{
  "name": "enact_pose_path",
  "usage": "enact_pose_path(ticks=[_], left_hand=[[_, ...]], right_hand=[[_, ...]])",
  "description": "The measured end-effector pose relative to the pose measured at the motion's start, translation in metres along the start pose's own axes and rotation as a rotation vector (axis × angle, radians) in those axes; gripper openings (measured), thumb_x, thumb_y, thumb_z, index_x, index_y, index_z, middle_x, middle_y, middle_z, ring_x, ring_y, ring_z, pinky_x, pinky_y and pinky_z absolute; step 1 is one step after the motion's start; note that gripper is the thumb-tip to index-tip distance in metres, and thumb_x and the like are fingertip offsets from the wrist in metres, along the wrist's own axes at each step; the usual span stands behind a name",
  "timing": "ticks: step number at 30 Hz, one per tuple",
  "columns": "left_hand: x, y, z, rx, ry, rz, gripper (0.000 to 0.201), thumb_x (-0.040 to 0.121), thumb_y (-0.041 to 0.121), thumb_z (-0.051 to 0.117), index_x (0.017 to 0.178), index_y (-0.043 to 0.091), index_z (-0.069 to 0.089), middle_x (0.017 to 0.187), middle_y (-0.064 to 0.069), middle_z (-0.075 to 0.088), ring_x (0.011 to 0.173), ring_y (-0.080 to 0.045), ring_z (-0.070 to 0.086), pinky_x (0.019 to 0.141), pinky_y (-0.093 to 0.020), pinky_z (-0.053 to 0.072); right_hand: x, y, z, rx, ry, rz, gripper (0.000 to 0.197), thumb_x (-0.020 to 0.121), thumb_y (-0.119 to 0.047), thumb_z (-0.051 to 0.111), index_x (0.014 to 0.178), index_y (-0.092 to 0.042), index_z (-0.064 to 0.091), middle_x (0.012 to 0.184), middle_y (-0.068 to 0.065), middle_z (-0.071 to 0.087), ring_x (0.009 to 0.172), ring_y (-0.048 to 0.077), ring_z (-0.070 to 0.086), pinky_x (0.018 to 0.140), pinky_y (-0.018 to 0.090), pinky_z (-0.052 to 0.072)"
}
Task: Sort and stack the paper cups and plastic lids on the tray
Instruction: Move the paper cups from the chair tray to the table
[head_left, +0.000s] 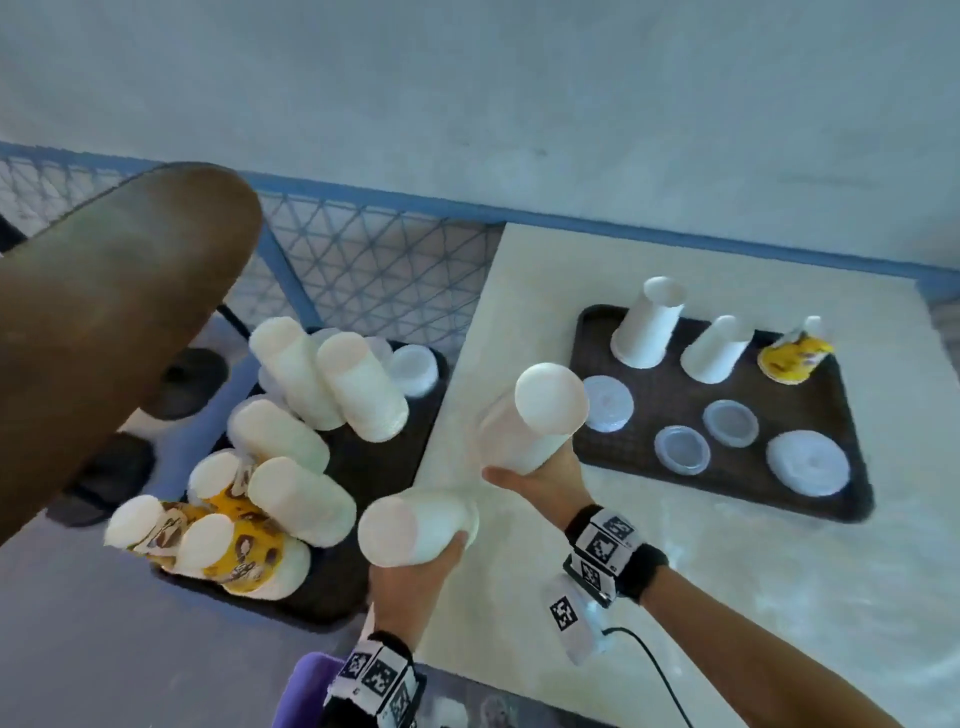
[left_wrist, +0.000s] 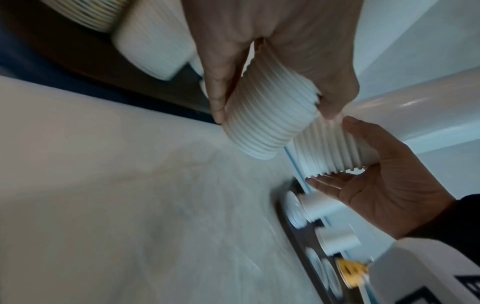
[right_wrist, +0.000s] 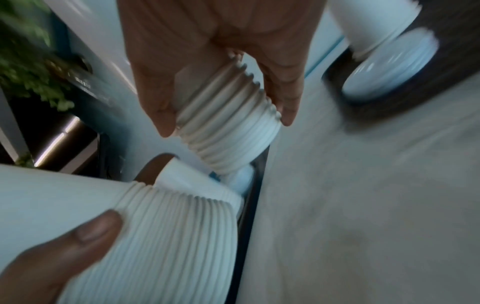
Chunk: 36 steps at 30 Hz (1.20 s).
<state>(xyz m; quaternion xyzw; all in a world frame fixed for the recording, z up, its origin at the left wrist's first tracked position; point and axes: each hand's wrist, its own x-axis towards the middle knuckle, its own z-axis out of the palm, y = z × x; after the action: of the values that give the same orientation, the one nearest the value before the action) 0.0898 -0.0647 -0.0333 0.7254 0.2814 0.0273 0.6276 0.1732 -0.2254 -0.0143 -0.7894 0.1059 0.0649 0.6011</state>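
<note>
My left hand (head_left: 415, 566) grips a stack of white paper cups (head_left: 410, 530) near its rims, over the table's left edge. My right hand (head_left: 535, 480) grips a second white cup stack (head_left: 540, 421), held tilted above the table. In the left wrist view the left hand's stack (left_wrist: 270, 115) is close beside the right hand's stack (left_wrist: 335, 150). The right wrist view shows the right hand (right_wrist: 226, 123) round its ribbed stack (right_wrist: 228, 127). A dark tray (head_left: 670, 395) on the table holds two upturned white cup stacks (head_left: 647, 327), a yellow patterned cup (head_left: 795, 353) and several lids (head_left: 681, 449).
A second dark tray (head_left: 332, 597) sits lower at the left, crowded with several white cup stacks (head_left: 306, 384) and yellow patterned cups (head_left: 244, 551). A large blurred brown object (head_left: 119, 312) fills the upper left. Blue-framed mesh (head_left: 374, 249) runs behind. The pale table (head_left: 727, 597) extends right.
</note>
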Motion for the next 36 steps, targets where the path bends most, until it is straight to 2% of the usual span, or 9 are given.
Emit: enact_pose_path(ticks=[4, 9, 11, 14, 18, 21, 27, 31, 36], left_hand=[[-0.015, 0.03, 0.069, 0.038, -0.302, 0.056, 0.065, 0.058, 0.0, 0.085, 0.111, 0.017, 0.05, 0.099, 0.002, 0.057, 0.098, -0.02, 0.054, 0.087, -0.028, 0.04], [-0.046, 0.047, 0.176, 0.132, -0.584, 0.144, 0.067, 0.054, 0.006, 0.088, 0.109, 0.018, 0.052, 0.099, 0.002, 0.06, 0.098, -0.02, 0.058, 0.084, -0.027, 0.044], [-0.062, 0.05, 0.226, 0.176, -0.664, 0.183, 0.069, 0.051, 0.016, 0.09, 0.109, 0.023, 0.052, 0.101, 0.003, 0.061, 0.098, -0.018, 0.059, 0.078, -0.017, 0.048], [-0.086, 0.063, 0.296, 0.183, -0.778, 0.217, 0.067, 0.052, 0.018, 0.09, 0.104, 0.03, 0.049, 0.1, 0.011, 0.059, 0.096, -0.011, 0.059, 0.071, -0.006, 0.049], [-0.103, 0.082, 0.401, 0.231, -0.837, 0.235, 0.065, 0.054, 0.027, 0.088, 0.107, 0.025, 0.049, 0.103, 0.004, 0.06, 0.1, -0.016, 0.058, 0.081, -0.022, 0.045], [-0.101, 0.09, 0.471, 0.216, -0.829, 0.242, 0.082, 0.046, 0.039, 0.087, 0.116, 0.019, 0.05, 0.109, 0.001, 0.062, 0.103, -0.018, 0.059, 0.088, -0.032, 0.048], [-0.093, 0.097, 0.574, 0.299, -0.808, 0.277, 0.097, 0.039, 0.052, 0.081, 0.121, 0.015, 0.046, 0.114, 0.0, 0.062, 0.104, -0.016, 0.059, 0.087, -0.028, 0.048], [-0.085, 0.092, 0.606, 0.411, -0.787, 0.291, 0.082, 0.057, 0.026, 0.088, 0.123, 0.014, 0.041, 0.107, 0.006, 0.055, 0.095, -0.014, 0.053, 0.08, -0.022, 0.04], [-0.076, 0.081, 0.622, 0.473, -0.761, 0.299, 0.076, 0.06, 0.022, 0.086, 0.122, 0.013, 0.044, 0.108, 0.003, 0.056, 0.094, -0.015, 0.053, 0.079, -0.023, 0.04]], right_hand=[[-0.011, 0.017, -0.096, 0.048, 0.134, 0.005, 0.096, 0.041, -0.048, 0.083, 0.124, -0.017, 0.046, 0.114, -0.005, 0.061, 0.106, 0.009, 0.057, 0.088, 0.028, 0.048], [-0.03, 0.051, -0.237, 0.021, 0.395, 0.031, 0.102, 0.04, -0.053, 0.08, 0.128, -0.018, 0.043, 0.118, -0.003, 0.057, 0.109, 0.01, 0.054, 0.088, 0.026, 0.046], [-0.034, 0.067, -0.297, 0.001, 0.499, 0.078, 0.105, 0.038, -0.054, 0.08, 0.13, -0.019, 0.041, 0.119, -0.003, 0.057, 0.108, 0.012, 0.054, 0.086, 0.028, 0.046], [-0.031, 0.089, -0.378, -0.041, 0.625, 0.143, 0.106, 0.04, -0.048, 0.084, 0.13, -0.018, 0.036, 0.116, -0.002, 0.056, 0.105, 0.017, 0.054, 0.084, 0.035, 0.046], [-0.009, 0.115, -0.47, -0.051, 0.72, 0.25, 0.093, 0.059, -0.019, 0.087, 0.131, -0.008, 0.028, 0.12, 0.009, 0.049, 0.112, 0.029, 0.049, 0.091, 0.042, 0.043], [0.02, 0.13, -0.511, -0.042, 0.725, 0.298, 0.09, 0.061, -0.019, 0.086, 0.129, -0.007, 0.029, 0.126, 0.014, 0.051, 0.116, 0.034, 0.049, 0.092, 0.041, 0.042], [0.082, 0.158, -0.546, -0.091, 0.655, 0.32, 0.09, 0.058, -0.019, 0.087, 0.129, -0.008, 0.032, 0.125, 0.013, 0.052, 0.115, 0.033, 0.051, 0.088, 0.036, 0.041], [0.109, 0.174, -0.551, -0.078, 0.592, 0.345, 0.088, 0.059, -0.019, 0.086, 0.128, -0.011, 0.032, 0.123, 0.009, 0.053, 0.114, 0.031, 0.052, 0.083, 0.031, 0.039], [0.117, 0.186, -0.552, -0.058, 0.573, 0.383, 0.089, 0.061, -0.02, 0.084, 0.13, -0.011, 0.029, 0.124, 0.009, 0.053, 0.114, 0.031, 0.052, 0.085, 0.033, 0.04]])
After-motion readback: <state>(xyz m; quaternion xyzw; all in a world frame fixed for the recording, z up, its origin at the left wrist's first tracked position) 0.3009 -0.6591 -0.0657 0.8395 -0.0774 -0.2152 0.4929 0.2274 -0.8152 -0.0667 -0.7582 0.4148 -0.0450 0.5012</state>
